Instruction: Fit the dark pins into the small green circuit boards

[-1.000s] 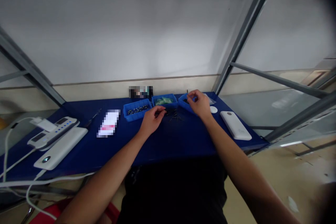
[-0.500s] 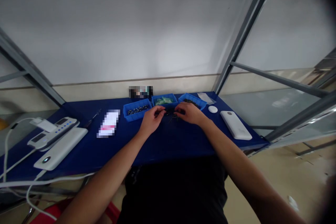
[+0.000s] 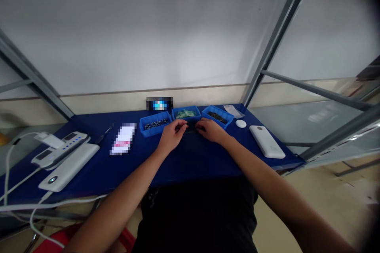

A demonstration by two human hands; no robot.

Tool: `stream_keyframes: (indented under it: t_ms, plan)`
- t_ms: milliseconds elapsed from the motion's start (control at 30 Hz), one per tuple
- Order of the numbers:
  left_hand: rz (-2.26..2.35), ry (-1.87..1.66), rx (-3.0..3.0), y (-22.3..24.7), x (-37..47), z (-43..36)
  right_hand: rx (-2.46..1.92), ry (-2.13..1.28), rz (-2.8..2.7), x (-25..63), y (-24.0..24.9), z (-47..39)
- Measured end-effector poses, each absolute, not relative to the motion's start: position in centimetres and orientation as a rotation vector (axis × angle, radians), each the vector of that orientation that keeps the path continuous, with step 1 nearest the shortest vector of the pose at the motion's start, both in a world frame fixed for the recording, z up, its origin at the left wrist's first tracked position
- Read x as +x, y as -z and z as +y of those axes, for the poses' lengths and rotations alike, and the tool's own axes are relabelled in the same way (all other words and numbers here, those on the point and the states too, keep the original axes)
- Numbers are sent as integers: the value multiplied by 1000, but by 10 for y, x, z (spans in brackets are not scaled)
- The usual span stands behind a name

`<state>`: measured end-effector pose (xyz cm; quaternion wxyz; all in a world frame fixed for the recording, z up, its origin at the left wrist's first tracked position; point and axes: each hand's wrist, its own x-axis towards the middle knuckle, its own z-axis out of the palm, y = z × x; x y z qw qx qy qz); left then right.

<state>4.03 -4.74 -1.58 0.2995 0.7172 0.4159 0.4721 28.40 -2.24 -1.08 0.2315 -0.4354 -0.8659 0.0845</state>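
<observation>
Head camera: I have both hands low over the blue desk (image 3: 190,162), a narrow gap between my fingertips.
My left hand (image 3: 172,135): fingers bent, thumb and forefinger drawn close; I cannot tell whether they grip anything.
My right hand (image 3: 210,129): fingers curled down by the desk, their grip hidden from me.
Left bin (image 3: 154,131): just beyond my left hand, with small shiny pieces (image 3: 155,124).
Middle bin (image 3: 186,108): ahead of the gap, with green packets (image 3: 185,114).
Right bin (image 3: 228,119): just beyond my right hand, with small dark pieces (image 3: 217,117).
</observation>
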Motion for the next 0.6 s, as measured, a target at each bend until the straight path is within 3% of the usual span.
stream_keyframes:
  t_ms: [600]
  plan:
    - [1106,-1246,1896,15,40,-47,-1211,-139,-2331,275,12,-23]
